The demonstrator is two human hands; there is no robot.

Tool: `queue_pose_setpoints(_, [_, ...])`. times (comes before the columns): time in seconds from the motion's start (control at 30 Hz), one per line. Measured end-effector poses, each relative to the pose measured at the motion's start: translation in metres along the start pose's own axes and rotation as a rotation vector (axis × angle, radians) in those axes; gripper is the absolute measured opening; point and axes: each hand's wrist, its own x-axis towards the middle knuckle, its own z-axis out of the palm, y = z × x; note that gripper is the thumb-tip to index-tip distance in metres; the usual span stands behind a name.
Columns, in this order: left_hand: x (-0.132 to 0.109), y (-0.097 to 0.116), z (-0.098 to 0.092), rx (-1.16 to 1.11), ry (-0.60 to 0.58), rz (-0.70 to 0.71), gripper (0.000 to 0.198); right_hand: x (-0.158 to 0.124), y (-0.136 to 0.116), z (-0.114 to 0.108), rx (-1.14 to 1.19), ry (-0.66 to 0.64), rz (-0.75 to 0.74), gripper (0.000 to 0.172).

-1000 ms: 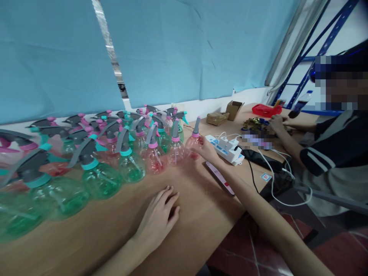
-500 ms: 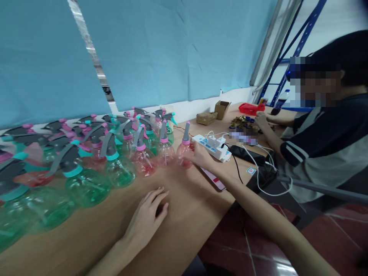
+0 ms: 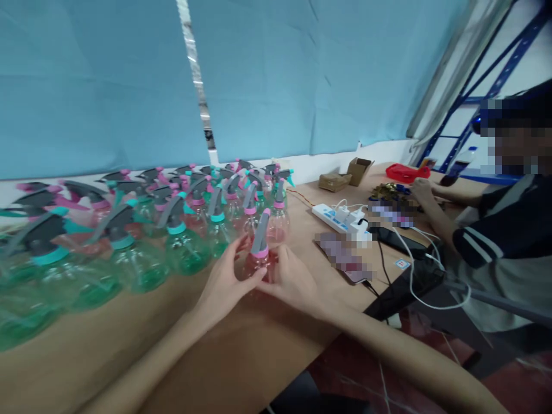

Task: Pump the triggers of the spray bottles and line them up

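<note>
A pink spray bottle with a grey trigger head and pink collar stands upright between my hands at the front of the bottle group. My left hand curves round its left side, the thumb across the front. From the right, my right hand holds the same bottle, its fingers bent against the body. Much of the lower bottle is hidden behind my hands. Just behind it is another pink spray bottle. A green spray bottle with a turquoise collar stands to the left of my left hand.
Several more green and pink bottles fill the table's left side. To the right lie a white power strip, a phone and cables. Cardboard boxes and a red tray stand farther back. Another person sits at the right.
My left hand has come up from the tabletop to the pink spray bottle. My right hand has brought that bottle nearer, in front of the others. The view has swung left.
</note>
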Motion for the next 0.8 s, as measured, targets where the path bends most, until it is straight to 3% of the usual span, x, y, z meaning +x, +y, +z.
queue_pose_setpoints(0.1, [-0.009, 0.003, -0.022, 0.002, 0.056, -0.031, 0.061, -0.003, -0.033, 0.024, 0.020, -0.048, -0.095, 0.061])
queue_pose_setpoints(0.27, [-0.033, -0.011, -0.057, -0.036, 0.201, -0.055, 0.045, -0.006, -0.085, 0.058, 0.053, -0.057, -0.128, 0.076])
queue_pose_setpoints(0.47, [-0.051, -0.016, -0.096, -0.095, 0.236, -0.085, 0.038, -0.004, -0.122, 0.089, -0.008, -0.082, -0.160, 0.090])
queue_pose_setpoints(0.63, [-0.054, -0.026, -0.110, -0.105, 0.236, -0.123, 0.024, -0.002, -0.117, 0.096, 0.076, -0.175, -0.233, 0.096])
queue_pose_setpoints(0.8, [-0.053, -0.030, -0.111, -0.017, 0.237, -0.051, 0.034, 0.009, -0.073, 0.088, 0.145, -0.385, -0.450, 0.081])
